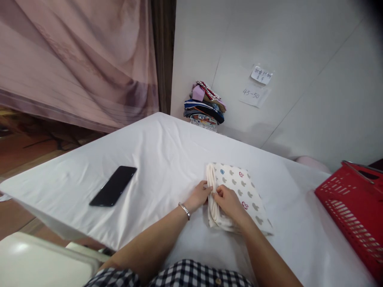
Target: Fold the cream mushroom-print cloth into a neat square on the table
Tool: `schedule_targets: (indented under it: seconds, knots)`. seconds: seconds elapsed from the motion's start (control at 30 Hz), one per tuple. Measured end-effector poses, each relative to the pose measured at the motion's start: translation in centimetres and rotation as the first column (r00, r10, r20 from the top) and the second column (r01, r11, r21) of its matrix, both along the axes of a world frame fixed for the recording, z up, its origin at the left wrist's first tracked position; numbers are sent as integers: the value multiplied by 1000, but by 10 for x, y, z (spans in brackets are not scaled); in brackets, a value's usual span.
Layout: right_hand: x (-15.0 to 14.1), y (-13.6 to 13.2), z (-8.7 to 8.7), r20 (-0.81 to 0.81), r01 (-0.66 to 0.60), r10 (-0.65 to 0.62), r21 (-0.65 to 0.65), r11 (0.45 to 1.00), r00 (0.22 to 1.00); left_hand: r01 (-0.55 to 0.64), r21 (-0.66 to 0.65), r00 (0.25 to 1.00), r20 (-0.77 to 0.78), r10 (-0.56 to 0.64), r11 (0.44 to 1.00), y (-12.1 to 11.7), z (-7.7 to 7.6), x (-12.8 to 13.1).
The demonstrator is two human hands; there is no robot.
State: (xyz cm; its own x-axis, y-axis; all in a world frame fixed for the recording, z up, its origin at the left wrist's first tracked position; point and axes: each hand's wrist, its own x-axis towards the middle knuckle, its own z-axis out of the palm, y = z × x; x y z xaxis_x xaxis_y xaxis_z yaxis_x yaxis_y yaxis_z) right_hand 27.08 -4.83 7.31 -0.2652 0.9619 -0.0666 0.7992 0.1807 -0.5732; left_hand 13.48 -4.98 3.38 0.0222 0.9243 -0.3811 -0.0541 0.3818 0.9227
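Observation:
A folded white cloth (245, 185) with grey, red and blue mouse-head prints lies on the white-covered table (155, 159) in front of me. Its thick layered edge faces left. My left hand (200, 195), with a silver bracelet at the wrist, pinches that edge from the left side. Close beside it, my right hand (226, 199) grips the same edge from above, fingers curled, the forearm crossing the cloth's near part. The fingertips of both hands nearly meet at the layers.
A black phone (113, 186) lies flat at the left of the table. At the right edge stands a red plastic basket (353, 211). A pile of folded clothes (205, 105) rises beyond the far edge by the wall. A white stool (42, 263) is at lower left.

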Motion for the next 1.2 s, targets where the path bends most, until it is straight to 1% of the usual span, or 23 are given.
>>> schedule_targets:
  seconds: [0.17,0.3,0.37,0.43,0.53,0.67,0.73,0.8,0.87,0.97,1.0,1.03,1.1,1.2]
  knots:
    - [4,4,-7,-89,4,-8,-52,999,996,-6,3,1000,-11,6,1000,0,-3,0]
    - [9,6,-10,-175,47,-68,-120,992,982,-12,-8,1000,7,12,1000,-1,0,0]
    - [12,5,-9,-209,78,-103,-127,989,972,-10,-14,1000,-8,10,1000,-1,3,0]
    - [12,3,-6,-181,89,-103,-82,993,978,-11,-19,1000,-22,11,1000,-2,4,0]
    - [6,0,-2,-71,53,-54,-12,999,996,-11,-11,1000,-19,11,1000,-1,4,0]
    - [-4,0,-1,75,42,-46,45,998,996,-4,-9,999,-42,4,1000,-1,4,0]
    - [-5,1,-2,101,42,-46,46,998,994,-11,-17,999,-49,10,1000,-2,5,1]
    - [-2,3,-3,41,29,-29,-3,1000,999,-15,-16,999,-47,14,1000,-2,7,1]
    - [3,4,-5,-75,17,-26,-118,993,997,-16,-13,999,-36,15,1000,-2,9,1]
    - [10,5,-8,-212,12,-81,-309,951,974,-14,-21,1000,-19,13,1000,-3,10,1]
    - [11,5,-9,-230,11,-95,-342,940,969,-13,-21,1000,-17,13,1000,-3,10,1]
    - [12,5,-9,-229,12,-97,-346,938,969,-12,-17,1000,-19,12,1000,-3,9,1]
    - [9,6,-8,-166,18,-64,-270,963,984,-6,-4,999,-33,6,1000,-3,8,1]
    - [3,6,-3,53,14,-9,-77,997,999,9,12,997,-76,-8,1000,-3,7,0]
